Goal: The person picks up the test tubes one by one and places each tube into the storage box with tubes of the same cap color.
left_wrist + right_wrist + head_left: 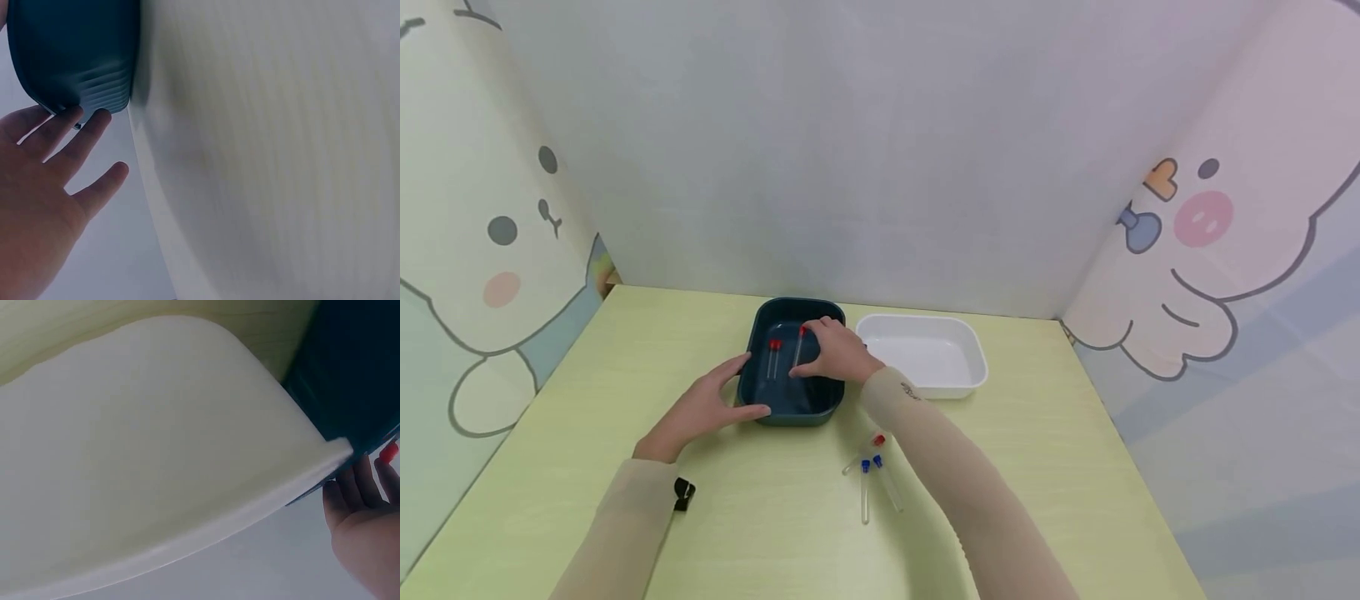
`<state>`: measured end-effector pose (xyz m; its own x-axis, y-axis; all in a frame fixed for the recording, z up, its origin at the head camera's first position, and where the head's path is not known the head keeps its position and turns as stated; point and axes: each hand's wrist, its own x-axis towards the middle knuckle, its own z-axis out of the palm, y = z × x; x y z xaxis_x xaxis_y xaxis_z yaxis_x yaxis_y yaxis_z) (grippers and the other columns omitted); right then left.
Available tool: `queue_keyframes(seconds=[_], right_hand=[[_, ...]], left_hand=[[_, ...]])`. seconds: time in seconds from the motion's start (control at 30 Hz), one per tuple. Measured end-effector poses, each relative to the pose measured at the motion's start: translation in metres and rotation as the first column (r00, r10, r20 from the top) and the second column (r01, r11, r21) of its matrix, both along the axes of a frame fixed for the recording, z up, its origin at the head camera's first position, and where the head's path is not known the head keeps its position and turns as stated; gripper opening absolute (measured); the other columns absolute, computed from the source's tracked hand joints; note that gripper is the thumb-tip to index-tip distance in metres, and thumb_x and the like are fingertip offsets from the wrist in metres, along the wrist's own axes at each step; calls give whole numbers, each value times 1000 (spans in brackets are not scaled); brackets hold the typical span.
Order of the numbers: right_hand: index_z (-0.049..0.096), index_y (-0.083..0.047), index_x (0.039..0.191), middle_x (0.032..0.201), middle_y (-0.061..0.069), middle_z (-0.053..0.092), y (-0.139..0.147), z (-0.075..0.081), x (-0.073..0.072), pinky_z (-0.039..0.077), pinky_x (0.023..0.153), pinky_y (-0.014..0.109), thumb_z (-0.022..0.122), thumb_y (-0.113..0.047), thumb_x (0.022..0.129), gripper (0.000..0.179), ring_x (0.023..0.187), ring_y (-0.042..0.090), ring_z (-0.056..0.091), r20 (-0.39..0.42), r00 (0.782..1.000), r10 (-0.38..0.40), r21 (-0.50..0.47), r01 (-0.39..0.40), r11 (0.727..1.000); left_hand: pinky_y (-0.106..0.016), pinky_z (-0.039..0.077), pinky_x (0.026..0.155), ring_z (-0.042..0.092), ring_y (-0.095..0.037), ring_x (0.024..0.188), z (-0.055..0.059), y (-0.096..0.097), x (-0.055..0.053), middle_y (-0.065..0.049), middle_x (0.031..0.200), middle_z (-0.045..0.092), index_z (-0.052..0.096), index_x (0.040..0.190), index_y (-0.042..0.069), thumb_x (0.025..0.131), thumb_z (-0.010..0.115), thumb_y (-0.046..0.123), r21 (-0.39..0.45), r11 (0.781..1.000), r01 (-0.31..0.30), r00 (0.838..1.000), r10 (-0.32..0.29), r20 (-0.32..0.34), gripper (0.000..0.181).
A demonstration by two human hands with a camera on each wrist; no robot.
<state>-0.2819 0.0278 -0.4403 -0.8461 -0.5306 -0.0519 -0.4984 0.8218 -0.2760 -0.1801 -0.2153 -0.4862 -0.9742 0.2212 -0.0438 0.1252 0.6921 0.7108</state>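
A dark blue-green bin stands at the left of the white tray. Inside it lie two red-capped test tubes, side by side. My right hand reaches over the bin and pinches another red-capped test tube, with a fingertip at its cap; the red cap shows by a finger in the right wrist view. My left hand is at the bin's left side with its fingers spread. In the left wrist view, extended fingertips touch the bin's outer wall.
A white tray stands right beside the bin. Nearer me lie a red-capped tube and two blue-capped tubes, partly close to the right sleeve. A small black thing is beside the left sleeve. Curtain walls bound the table.
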Motion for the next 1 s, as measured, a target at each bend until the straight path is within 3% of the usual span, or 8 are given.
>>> queue_keyframes(seconds=[0.37,0.57,1.0], right_hand=[[46,-15,154,145,5,59,-16,-11,-10,56,107,38,78,-62,84,89,121,18,61,45,999,-17,58,15,998],[42,-18,156,150,5,56,-27,-19,-11,52,112,39,76,-64,85,91,129,19,58,72,997,-33,91,27,996],[48,-18,152,151,3,55,-38,-29,-16,43,122,42,73,-69,83,89,136,20,53,23,999,-29,213,24,977]], left_hand=[[-70,37,116,30,-51,152,0,-2,-1,-25,168,27,24,164,7,83,80,59,23,1000,6,1000,-6,-1,111],[-69,37,117,30,-50,153,0,-3,1,-25,168,28,24,164,7,84,80,57,32,999,5,1000,-5,1,110],[-70,37,116,31,-51,152,-1,0,1,-26,167,30,26,163,5,83,80,58,37,999,11,1000,-10,-20,110]])
